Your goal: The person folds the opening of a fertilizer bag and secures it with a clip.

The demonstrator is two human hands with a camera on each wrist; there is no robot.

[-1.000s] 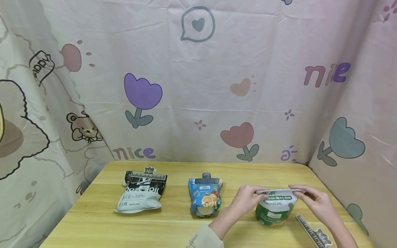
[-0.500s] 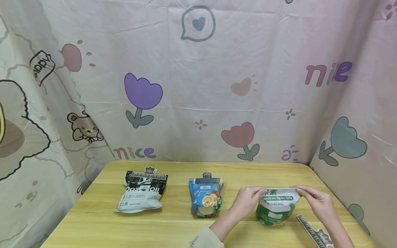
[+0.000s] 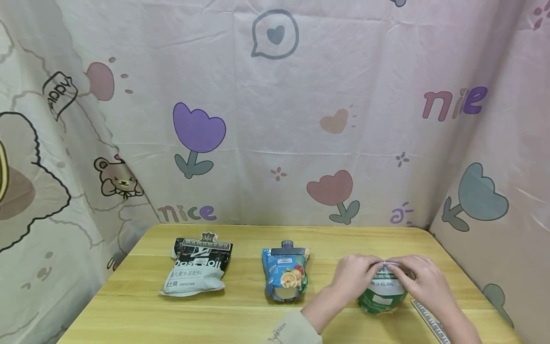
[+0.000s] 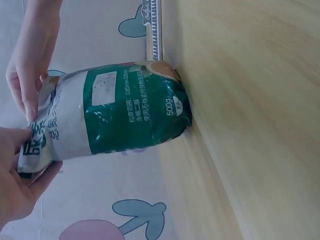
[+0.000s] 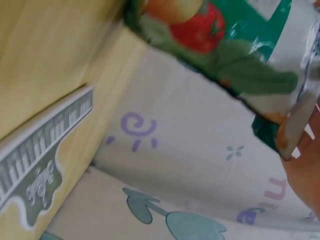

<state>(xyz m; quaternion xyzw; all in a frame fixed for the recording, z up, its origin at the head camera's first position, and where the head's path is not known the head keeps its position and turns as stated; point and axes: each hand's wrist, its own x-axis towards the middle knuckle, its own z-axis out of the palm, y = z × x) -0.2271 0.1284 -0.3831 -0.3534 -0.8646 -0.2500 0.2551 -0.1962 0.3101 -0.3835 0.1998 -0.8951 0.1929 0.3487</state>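
A green and white plastic bag marked 500g stands upright on the table at the right. My left hand pinches its top edge from the left side. From the right, my right hand pinches the same edge, fingertips close to the left ones. In the left wrist view the bag appears sideways, both hands at its white top. A grey piano-key-patterned clip lies on the table beside the bag, partly hidden by my right forearm in the head view.
A blue fruit-printed bag with a dark clip stands mid-table. Farther left lies a black and white bag with a piano-key clip. A printed curtain rises behind the wooden table.
Both hands have moved inward along the bag's top edge, from its two corners to near its middle. The right forearm now covers part of the loose clip.
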